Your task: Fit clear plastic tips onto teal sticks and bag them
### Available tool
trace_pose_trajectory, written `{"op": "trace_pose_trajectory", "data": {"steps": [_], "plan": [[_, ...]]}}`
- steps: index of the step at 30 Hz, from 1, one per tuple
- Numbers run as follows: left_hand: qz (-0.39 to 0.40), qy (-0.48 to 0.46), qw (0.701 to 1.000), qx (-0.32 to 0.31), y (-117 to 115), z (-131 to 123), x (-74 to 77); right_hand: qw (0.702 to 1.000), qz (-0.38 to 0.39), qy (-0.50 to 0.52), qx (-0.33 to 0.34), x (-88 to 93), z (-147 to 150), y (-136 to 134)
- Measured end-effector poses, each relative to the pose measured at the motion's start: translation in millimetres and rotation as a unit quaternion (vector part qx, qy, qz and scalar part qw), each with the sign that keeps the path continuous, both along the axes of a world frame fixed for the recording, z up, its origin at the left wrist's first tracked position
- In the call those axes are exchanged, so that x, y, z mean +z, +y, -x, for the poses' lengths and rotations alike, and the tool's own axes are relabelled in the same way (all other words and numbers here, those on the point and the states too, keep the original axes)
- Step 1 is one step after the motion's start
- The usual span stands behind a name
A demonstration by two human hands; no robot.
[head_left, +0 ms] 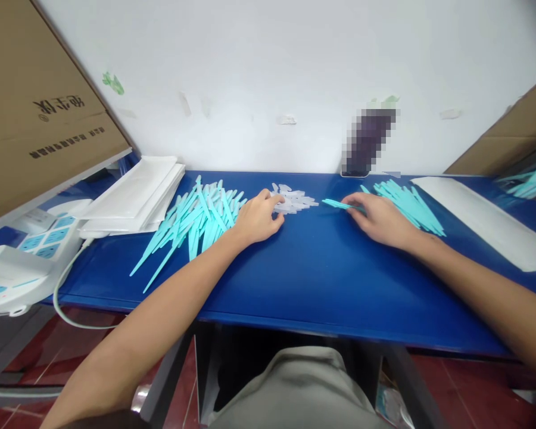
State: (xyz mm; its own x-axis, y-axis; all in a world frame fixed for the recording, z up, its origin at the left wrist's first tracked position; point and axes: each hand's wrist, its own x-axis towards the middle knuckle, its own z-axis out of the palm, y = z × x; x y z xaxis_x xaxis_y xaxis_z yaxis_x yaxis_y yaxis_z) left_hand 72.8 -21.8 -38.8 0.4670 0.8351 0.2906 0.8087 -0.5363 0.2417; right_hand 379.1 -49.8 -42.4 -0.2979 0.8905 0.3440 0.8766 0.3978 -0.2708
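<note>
My left hand (258, 218) reaches over the near left edge of a small pile of translucent plastic caps (295, 201). Its thumb and fingers are curved but apart, and the fingertips touch or hover just above the caps. To its left lies a heap of slim turquoise plastic sticks (205, 217), many with pale, greyish ends. In my right hand (379, 217), closed in a pinch, is a slim turquoise stick (335, 204), perhaps more than one, pointing left toward the caps. Just beyond that hand rests a second pile of turquoise sticks (413, 205), lying mostly side by side.
White flat packs (134, 193) are stacked at the left, beside a white power strip (49, 238) with a cable. A long white sheet (486, 223) lies at the right. A blurred-out phone-like object (368, 143) leans on the wall. Cardboard boxes (40, 101) flank the blue table (295, 286).
</note>
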Motion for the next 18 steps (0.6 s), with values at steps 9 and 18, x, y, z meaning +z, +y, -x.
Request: {"op": "trace_pose_trajectory", "data": {"steps": [9,18], "plan": [[0.009,-0.004,1.000,-0.023,1.5,5.3,3.7,1.000,0.004,0.003,0.011,0.9,-0.6,0.1],[0.004,-0.014,0.994,-0.107,6.5,12.4,-0.6,0.999,0.006,0.002,0.033,1.3,-1.4,-1.8]]}}
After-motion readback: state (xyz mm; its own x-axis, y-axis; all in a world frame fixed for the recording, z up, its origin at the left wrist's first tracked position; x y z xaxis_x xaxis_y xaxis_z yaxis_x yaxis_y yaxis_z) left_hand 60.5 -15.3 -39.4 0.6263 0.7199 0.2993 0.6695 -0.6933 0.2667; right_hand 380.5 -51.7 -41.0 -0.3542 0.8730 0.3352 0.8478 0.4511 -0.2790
